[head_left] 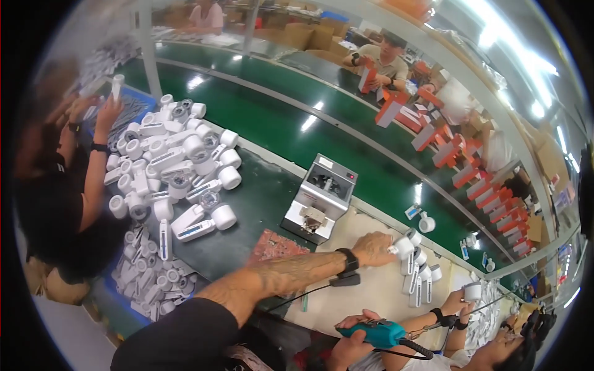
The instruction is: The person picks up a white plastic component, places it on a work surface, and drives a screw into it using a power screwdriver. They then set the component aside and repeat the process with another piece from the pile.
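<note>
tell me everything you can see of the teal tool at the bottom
The teal tool has a smooth, rounded body that looks like plastic. A thick black cable leaves its right end and curves away. It is held lying roughly sideways in the right hand, near the front edge of the beige work surface; the fingers partly cover its left end, so its tip cannot be made out.

Tabletop (263, 191): heap of devices (167, 159), left end; machine (323, 198), middle of far edge; pad (277, 247), before machine; smaller group of devices (413, 273), right of machine. Bin (130, 307): off near left corner, holding more devices (148, 267). Conveyor (266, 93): behind far edge. Boxes (447, 153): beyond conveyor, right.
</note>
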`<state>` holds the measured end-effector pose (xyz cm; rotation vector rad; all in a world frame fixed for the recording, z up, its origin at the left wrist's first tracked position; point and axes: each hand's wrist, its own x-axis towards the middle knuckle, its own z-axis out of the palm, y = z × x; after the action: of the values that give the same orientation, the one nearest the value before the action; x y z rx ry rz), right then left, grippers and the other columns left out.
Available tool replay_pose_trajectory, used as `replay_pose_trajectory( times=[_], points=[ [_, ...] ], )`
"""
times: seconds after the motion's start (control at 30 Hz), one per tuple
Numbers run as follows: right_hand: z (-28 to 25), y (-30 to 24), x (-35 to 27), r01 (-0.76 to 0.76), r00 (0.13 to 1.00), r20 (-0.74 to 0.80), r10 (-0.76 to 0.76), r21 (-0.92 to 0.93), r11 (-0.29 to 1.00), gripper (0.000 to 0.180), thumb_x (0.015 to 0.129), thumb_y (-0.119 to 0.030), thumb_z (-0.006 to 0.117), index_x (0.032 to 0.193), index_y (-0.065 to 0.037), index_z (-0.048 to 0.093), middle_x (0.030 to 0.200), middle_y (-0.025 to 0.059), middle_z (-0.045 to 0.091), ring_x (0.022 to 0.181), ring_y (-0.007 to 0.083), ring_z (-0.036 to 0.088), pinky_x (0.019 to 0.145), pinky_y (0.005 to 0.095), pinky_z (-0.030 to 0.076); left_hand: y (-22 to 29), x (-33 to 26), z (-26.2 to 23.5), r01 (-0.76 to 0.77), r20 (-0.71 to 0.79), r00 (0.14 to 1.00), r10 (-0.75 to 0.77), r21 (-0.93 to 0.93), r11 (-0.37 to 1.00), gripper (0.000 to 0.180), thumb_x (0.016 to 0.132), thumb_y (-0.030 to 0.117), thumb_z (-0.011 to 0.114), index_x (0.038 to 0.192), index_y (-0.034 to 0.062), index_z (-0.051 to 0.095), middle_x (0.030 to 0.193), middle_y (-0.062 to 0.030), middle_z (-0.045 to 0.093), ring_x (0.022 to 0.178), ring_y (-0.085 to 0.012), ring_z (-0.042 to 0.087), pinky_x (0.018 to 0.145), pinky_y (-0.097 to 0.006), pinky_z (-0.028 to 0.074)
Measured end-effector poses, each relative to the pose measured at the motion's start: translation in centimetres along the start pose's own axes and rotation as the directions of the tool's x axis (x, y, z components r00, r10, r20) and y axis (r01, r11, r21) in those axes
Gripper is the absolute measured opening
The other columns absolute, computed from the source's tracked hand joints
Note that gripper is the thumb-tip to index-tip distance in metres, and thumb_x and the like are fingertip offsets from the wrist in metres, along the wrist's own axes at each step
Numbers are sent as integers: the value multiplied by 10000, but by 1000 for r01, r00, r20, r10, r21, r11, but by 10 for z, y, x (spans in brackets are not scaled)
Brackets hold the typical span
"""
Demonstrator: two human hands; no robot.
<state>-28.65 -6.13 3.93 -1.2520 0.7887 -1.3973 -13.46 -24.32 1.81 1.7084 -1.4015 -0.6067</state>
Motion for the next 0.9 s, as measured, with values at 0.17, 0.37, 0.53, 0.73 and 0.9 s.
replay_pose_trajectory(
  times=[0.17,0.37,0.53,0.73,0.9],
  points=[
    [17,5,9,-37,994,107,35,20,999,793,771,-582,760,1161,52,488,743,66,556,655,186,560,620,310,491,-26,-90,-68,-332,25,943,332,-13,943,281,804,304,662,954,68,638,922,-134,636,918,-332,637,773,-439,510],
    [43,5,3,-139,970,207,127,47,989,750,804,-595,723,1135,40,503,726,76,544,650,204,558,618,323,486,-70,-166,-128,-439,2,898,439,63,897,249,842,263,694,971,58,636,910,-105,610,887,-312,629,772,-410,518],
    [59,8,3,-131,967,236,99,122,984,685,871,-581,650,1130,34,497,709,83,523,624,198,537,592,317,460,-92,-190,-146,-522,51,851,522,190,832,297,851,266,690,1041,51,616,1078,-154,626,1038,-342,614,900,-410,501],
    [97,-12,28,-40,970,242,-2,171,984,666,934,-610,520,1156,17,474,692,62,479,569,165,475,556,290,411,-103,-192,-158,-523,91,852,516,158,837,324,880,293,661,1092,53,611,1192,-151,605,1135,-336,563,987,-442,443],
    [120,-6,50,9,947,316,-66,178,984,682,937,-618,512,1196,12,477,677,56,500,585,164,495,561,304,433,-98,-194,-158,-442,51,889,455,347,827,347,898,313,640,1182,114,621,1178,-95,596,1144,-309,548,974,-477,431]
  ],
)
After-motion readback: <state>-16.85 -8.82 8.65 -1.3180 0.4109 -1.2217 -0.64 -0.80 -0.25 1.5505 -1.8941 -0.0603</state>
